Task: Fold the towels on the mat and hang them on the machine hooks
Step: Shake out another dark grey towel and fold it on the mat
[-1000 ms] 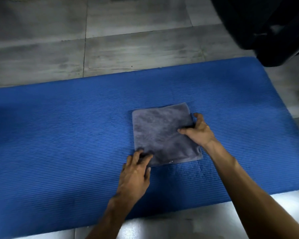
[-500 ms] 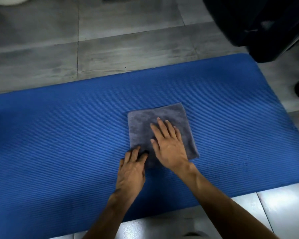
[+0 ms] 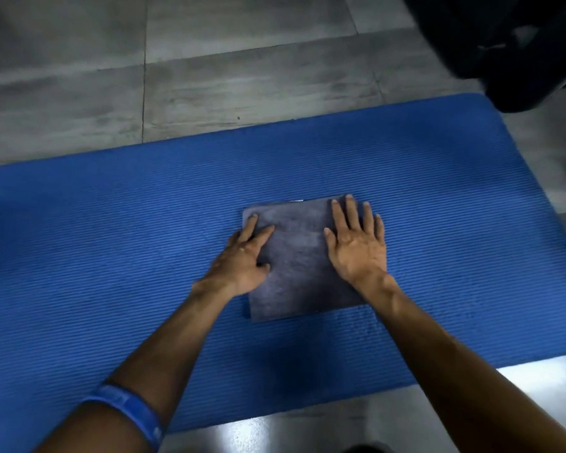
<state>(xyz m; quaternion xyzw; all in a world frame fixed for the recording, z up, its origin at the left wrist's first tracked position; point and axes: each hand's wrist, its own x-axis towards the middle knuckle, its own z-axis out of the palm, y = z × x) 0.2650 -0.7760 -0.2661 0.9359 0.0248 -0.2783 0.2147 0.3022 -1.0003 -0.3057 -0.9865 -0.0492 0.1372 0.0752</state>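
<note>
- A folded grey towel (image 3: 303, 256) lies flat on the blue ribbed mat (image 3: 111, 240), a little right of the mat's middle; its outline is roughly square, with its near edge square to the viewer.
- The left hand (image 3: 242, 259) rests palm down on the towel's left side; its fingers are straight and point toward the far left corner, with part of the palm over the left edge and onto the mat.
- The right hand (image 3: 356, 246) lies flat on the towel's right side, fingers spread and extended; the fingertips reach the far edge near the far right corner; neither hand grips or pinches the cloth.
- A small pale mark at the towel's far edge may be a label, though it is too small to be sure.
- A blue wristband (image 3: 128, 410) circles the left forearm near the lower left corner of the view.
- The mat lies on a grey tiled floor (image 3: 209, 76); a glossy, brighter strip of floor shows at the near side.
- A dark bulky object (image 3: 504, 44) stands at the upper right, just beyond the mat's far right corner; its details are lost in shadow.
</note>
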